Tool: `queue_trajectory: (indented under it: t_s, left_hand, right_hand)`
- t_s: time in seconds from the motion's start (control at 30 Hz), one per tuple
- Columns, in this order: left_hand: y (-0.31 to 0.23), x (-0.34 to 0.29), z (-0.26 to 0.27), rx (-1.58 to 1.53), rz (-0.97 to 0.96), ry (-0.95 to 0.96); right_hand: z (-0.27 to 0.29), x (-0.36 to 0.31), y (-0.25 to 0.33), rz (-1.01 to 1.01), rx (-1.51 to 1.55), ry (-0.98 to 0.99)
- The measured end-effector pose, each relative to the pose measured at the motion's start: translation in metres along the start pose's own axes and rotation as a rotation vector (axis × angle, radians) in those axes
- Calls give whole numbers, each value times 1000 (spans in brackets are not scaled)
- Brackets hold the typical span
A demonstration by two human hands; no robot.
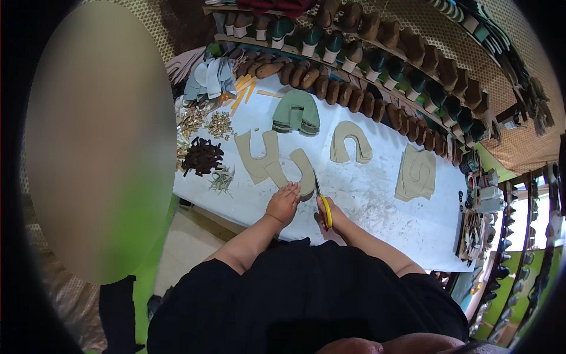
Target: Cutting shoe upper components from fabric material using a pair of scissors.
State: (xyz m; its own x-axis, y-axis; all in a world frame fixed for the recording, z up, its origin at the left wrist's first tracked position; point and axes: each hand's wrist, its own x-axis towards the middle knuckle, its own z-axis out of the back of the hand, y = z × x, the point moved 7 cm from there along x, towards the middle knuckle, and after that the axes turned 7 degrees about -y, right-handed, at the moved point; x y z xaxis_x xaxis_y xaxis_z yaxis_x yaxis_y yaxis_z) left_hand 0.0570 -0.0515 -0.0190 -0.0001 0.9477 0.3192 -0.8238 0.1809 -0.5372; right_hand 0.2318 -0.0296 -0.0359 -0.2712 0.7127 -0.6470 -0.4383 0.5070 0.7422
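My left hand (284, 202) lies with its fingers stretched over the lower edge of a beige U-shaped piece (305, 168), pressing it to the table. Whether its thumb reaches under the material is hidden. In my right hand (331, 213) are scissors (326, 211) with yellow handles, fingers closed round them. Their dark blades point away from me along the right side of that piece. Joined to the piece on the left is more beige material (250, 161) with U-shaped openings. Beyond my hands stands a stack of green arch-shaped pieces (296, 112).
Further right on the white table (377, 189) lie beige arches (351, 141) and a beige stack (415, 173). Dark strips (202, 157), gold bits (220, 125) and pale scraps (221, 180) sit at the left. Racks of shoes and wooden lasts (354, 88) border the far side.
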Motion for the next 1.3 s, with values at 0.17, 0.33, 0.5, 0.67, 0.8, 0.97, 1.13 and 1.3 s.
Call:
queue_trajectory:
  t_s: [0.17, 0.33, 0.5, 0.67, 0.8, 0.97, 1.13, 1.3]
  left_hand:
    - [1, 0, 0, -12, 5, -5]
    - [2, 0, -1, -15, -1, -7]
    - [2, 0, -2, -20, 11, 8]
    - [3, -2, -3, -21, 9, 1]
    - [1, 0, -3, -19, 11, 16]
    - [2, -1, -1, -17, 5, 1]
    - [0, 0, -1, 14, 1, 21]
    - [-18, 11, 0, 98, -3, 154]
  right_hand:
    - [-1, 4, -2, 21, 52, -4]
    - [2, 13, -10, 36, -78, -57]
    - [2, 20, -15, 62, -207, -97]
    - [6, 15, -3, 153, -341, -155]
    - [9, 18, -10, 58, -309, -103]
    - [17, 17, -3, 62, -336, -104]
    - [26, 22, -4, 97, -412, -121]
    - [28, 24, -9, 144, -460, -139]
